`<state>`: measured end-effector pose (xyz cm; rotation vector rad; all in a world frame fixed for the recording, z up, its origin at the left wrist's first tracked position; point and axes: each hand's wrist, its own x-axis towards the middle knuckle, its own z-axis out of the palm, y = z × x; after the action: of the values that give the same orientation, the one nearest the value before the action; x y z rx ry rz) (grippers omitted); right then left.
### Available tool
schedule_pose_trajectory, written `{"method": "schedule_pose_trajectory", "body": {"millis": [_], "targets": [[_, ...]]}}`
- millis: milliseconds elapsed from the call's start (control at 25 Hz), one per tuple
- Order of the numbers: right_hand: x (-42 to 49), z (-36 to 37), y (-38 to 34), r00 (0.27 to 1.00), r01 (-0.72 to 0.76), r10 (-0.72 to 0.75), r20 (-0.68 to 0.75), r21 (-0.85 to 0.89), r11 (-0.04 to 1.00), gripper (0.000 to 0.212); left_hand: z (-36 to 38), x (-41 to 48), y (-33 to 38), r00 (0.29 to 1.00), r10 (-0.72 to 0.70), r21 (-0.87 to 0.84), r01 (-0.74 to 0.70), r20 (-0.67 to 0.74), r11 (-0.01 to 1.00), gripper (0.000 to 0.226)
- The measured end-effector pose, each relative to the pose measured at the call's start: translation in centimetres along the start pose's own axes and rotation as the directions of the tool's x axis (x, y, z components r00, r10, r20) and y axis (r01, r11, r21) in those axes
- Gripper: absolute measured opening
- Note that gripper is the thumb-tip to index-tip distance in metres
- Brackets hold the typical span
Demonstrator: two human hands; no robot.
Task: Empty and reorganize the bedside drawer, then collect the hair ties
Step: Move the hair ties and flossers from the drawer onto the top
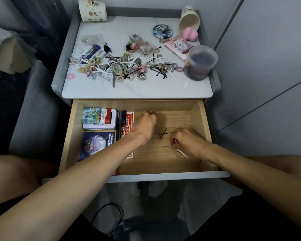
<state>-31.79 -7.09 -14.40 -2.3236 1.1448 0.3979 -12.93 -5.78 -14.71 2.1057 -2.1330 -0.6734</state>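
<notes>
The wooden bedside drawer [202, 122] is pulled open below the tabletop. My left hand [144, 124] reaches to the drawer's back with fingers curled down; whatever is under them is hidden. My right hand [186, 141] pinches one end of a black bobby pin [166, 146] lying on the drawer floor. Two crossed bobby pins [164, 133] lie between my hands. A beige hair tie [177, 154] and a white floss pick [184, 153] lie just below my right hand. Several pastel hair ties [118, 66] are scattered on the tabletop among pins and floss picks.
The drawer's left side holds a tin box [101, 125], pens [120, 119], a red card deck [129, 124] and a blue box [97, 145]. The marble tabletop [137, 89] carries two cups [92, 9], a lidded jar [201, 62], a pink sponge [190, 33] and a pouch [179, 46].
</notes>
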Motion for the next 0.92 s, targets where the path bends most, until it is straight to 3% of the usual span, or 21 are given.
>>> {"method": "schedule_pose_trajectory", "body": {"millis": [40, 120, 240, 400, 600, 720, 800, 920], "targets": [[-0.2, -0.1, 0.0, 0.999, 0.008, -0.007, 0.045, -0.019, 1.0, 0.026, 0.0, 0.0, 0.2, 1.0, 0.009, 0.0, -0.009, 0.002, 1.0, 0.01], [-0.6, 0.0, 0.0, 0.995, 0.046, -0.034, 0.095, -0.128, 0.991, 0.042, 0.1, 0.1, 0.7, 0.999, 0.019, 0.039, -0.02, 0.027, 0.999, 0.039], [-0.7, 0.8, -0.1, 0.993, 0.101, -0.086, 0.083, -0.2, 0.975, 0.041, 1.0, 0.1, 1.4, 0.996, 0.024, 0.114, -0.034, 0.088, 0.993, 0.056], [-0.5, 0.8, -0.5, 0.985, 0.172, -0.161, 0.06, -0.283, 0.944, 0.016, 1.5, 0.0, 2.2, 0.995, 0.076, 0.083, -0.081, 0.057, 0.993, 0.02], [-1.1, 0.8, -0.8, 0.966, 0.257, -0.243, 0.086, -0.425, 0.868, 0.021, 0.7, -0.3, 3.8, 0.972, 0.224, 0.261, -0.236, 0.076, 0.936, 0.023], [-1.2, 0.4, -1.1, 0.964, 0.266, -0.241, 0.112, -0.433, 0.861, 0.025, 0.6, 0.2, 3.5, 0.964, 0.238, 0.243, -0.26, 0.115, 0.935, 0.02], [-1.2, 0.3, -1.1, 0.967, 0.254, -0.215, 0.138, -0.421, 0.871, 0.023, 0.6, 0.2, 2.6, 0.97, 0.201, 0.186, -0.224, 0.137, 0.957, 0.012], [-1.3, 0.0, -0.8, 0.972, 0.23, -0.195, 0.13, -0.388, 0.892, 0.021, 0.4, 0.3, 1.2, 0.987, 0.084, 0.049, -0.091, 0.135, 0.995, 0.02]]}}
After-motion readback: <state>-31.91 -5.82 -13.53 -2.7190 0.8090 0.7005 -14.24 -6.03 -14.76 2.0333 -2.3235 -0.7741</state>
